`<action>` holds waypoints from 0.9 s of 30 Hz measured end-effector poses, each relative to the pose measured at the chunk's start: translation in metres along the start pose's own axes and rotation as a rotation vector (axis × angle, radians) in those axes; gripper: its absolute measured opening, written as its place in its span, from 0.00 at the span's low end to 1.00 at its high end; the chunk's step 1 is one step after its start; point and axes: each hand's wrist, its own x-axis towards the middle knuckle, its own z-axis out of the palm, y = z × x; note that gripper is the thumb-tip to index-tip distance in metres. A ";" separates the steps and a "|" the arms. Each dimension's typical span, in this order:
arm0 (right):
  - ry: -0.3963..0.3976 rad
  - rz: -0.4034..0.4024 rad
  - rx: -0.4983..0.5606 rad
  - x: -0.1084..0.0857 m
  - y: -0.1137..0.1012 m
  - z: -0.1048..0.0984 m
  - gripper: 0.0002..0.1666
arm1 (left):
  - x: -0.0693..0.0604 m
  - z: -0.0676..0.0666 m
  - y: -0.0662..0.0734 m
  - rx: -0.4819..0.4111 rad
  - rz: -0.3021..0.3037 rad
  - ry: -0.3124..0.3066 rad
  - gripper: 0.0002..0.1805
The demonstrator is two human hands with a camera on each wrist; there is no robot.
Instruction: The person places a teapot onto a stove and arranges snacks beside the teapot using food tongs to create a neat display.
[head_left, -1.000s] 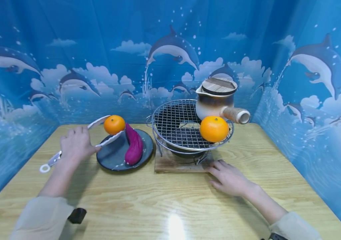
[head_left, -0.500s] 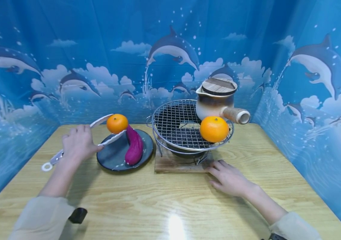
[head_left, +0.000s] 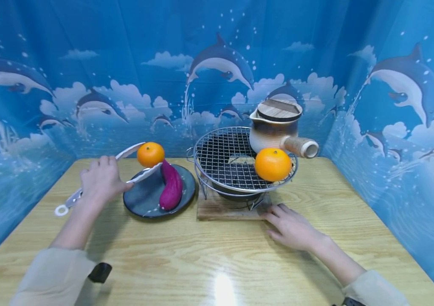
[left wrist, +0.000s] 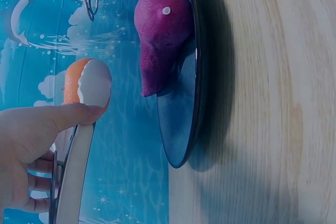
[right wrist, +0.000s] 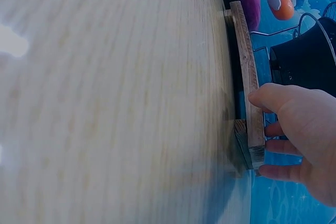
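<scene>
My left hand (head_left: 102, 178) grips a pair of white-tipped tongs (left wrist: 79, 171), thumb along one arm and fingers round the other. Between the tong tips is a tangerine (head_left: 150, 154), held up above the back of a dark plate (head_left: 140, 199). On that plate lies a purple eggplant (head_left: 171, 187), its narrow end pointing to the back. My right hand (head_left: 291, 226) holds the right front corner of a wooden board (right wrist: 249, 77), thumb on its front edge and fingers beyond. On the board stands a round grill with a wire mesh (head_left: 221, 157).
Another tangerine (head_left: 273, 165) sits on the mesh's right front. Behind it, at the mesh's right rear, is a clay pot (head_left: 263, 134) with a wooden lid (head_left: 280, 109) and a side handle (head_left: 299, 145) pointing right. A dolphin-print curtain (head_left: 156, 63) encloses the table's back and sides.
My left hand has moved slightly right and up, carrying the tongs and the tangerine along. My right hand, the board, the grill and the eggplant have stayed put.
</scene>
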 end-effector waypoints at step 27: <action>-0.038 0.023 0.003 0.000 -0.002 -0.001 0.23 | 0.000 -0.014 0.011 0.009 -0.009 0.028 0.47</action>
